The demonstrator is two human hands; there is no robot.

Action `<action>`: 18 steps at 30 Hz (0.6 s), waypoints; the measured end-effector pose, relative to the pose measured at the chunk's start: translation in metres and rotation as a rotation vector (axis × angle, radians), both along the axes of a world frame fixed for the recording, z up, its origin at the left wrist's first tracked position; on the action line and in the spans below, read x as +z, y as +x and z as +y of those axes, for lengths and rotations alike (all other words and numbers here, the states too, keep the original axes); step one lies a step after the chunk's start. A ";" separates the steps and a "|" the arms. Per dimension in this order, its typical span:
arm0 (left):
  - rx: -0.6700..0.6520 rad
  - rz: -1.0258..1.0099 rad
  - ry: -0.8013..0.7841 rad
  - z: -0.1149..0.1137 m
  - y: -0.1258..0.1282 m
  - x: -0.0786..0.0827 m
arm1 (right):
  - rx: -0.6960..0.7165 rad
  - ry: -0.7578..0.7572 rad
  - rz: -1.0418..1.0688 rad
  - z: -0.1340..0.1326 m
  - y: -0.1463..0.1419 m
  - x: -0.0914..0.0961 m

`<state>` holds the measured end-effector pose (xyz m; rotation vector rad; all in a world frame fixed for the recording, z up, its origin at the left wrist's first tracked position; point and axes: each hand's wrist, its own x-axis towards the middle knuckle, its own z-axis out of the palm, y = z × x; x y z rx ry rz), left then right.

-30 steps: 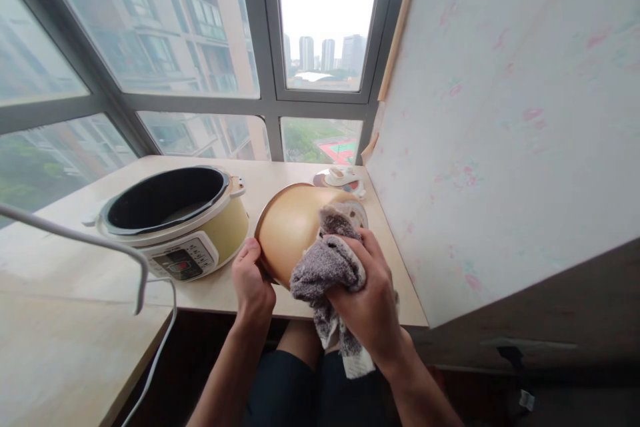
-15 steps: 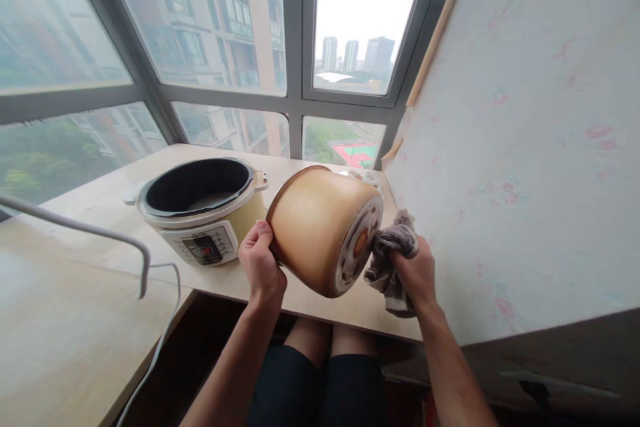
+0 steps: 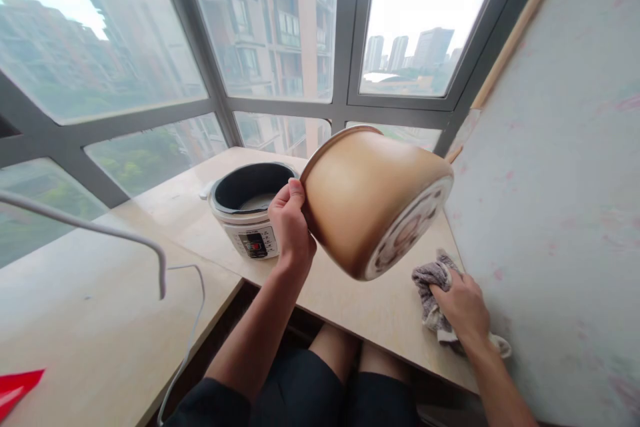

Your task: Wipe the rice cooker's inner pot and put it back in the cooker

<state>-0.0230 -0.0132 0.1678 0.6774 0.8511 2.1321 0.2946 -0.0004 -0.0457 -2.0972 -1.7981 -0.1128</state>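
My left hand (image 3: 294, 225) pinches the rim of a gold-coloured inner pot (image 3: 370, 193), thumb on the outside. The pot is tilted on its side in the air, its mouth turned to the left and its stained bottom facing right and toward me. Down at the right, my right hand (image 3: 463, 303) grips a bunched grey-brown cloth (image 3: 433, 287) at the tabletop near the wall. Behind the left hand stands the rice cooker body (image 3: 245, 230), white with a dark control panel; its lid is off and its dark inside shows. Part of its right side is hidden by the hand and pot.
The pale wooden tabletop (image 3: 175, 233) has a corner cut-out above my legs. A grey cable (image 3: 100, 223) crosses the left side. A red object (image 3: 20, 390) lies at the lower left. Windows rise behind, and a papered wall (image 3: 560, 227) bounds the right.
My left hand has lifted the pot up and to the right, closer to me. My right hand has moved the cloth away from the pot's bottom, down to the table. The view has swung left.
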 end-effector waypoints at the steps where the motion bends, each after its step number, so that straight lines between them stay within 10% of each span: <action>1: 0.005 0.016 0.019 0.001 -0.001 0.006 | 0.001 -0.012 -0.019 0.001 0.000 -0.001; 18: 0.428 0.716 0.421 -0.004 -0.065 0.081 | -0.043 -0.531 0.013 0.030 0.021 0.015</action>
